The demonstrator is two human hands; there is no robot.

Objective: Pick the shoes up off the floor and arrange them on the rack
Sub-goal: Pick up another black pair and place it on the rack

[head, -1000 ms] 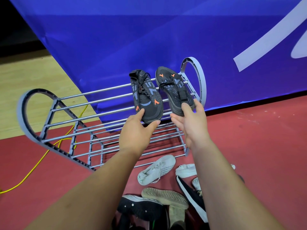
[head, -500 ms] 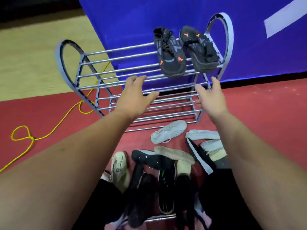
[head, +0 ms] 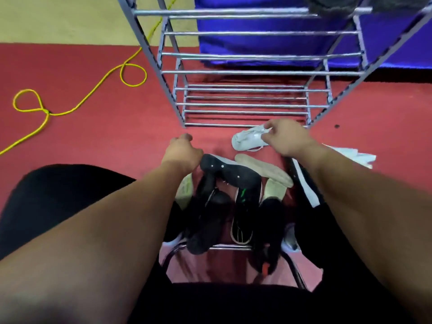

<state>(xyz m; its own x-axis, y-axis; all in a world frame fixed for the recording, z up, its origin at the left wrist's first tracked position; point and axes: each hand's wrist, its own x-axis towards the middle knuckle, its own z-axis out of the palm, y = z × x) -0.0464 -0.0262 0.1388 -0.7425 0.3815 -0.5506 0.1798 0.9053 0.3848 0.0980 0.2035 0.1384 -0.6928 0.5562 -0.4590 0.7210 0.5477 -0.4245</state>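
Note:
The metal shoe rack [head: 245,72] stands ahead of me, and the soles of two black shoes [head: 327,5] on its top tier show at the upper edge. A white shoe [head: 247,140] lies on the red floor just before the rack. My right hand [head: 286,139] is on it, thumb and fingers pinched at its upper. My left hand [head: 182,153] hovers with fingers curled and holds nothing, right beside the toe of an upturned black shoe [head: 229,171]. Several more shoes lie piled below, among them a tan-soled one [head: 264,170].
A yellow cable [head: 77,106] loops over the floor at left. A blue banner [head: 257,40] hangs behind the rack. Another white shoe [head: 350,155] lies to the right. My black-clad knees and a chair's metal frame [head: 231,247] fill the bottom.
Both hands let go of the black pair on the top tier and dropped to the floor. The view tilted down; the right hand reached the white shoe, the left curled by the black one.

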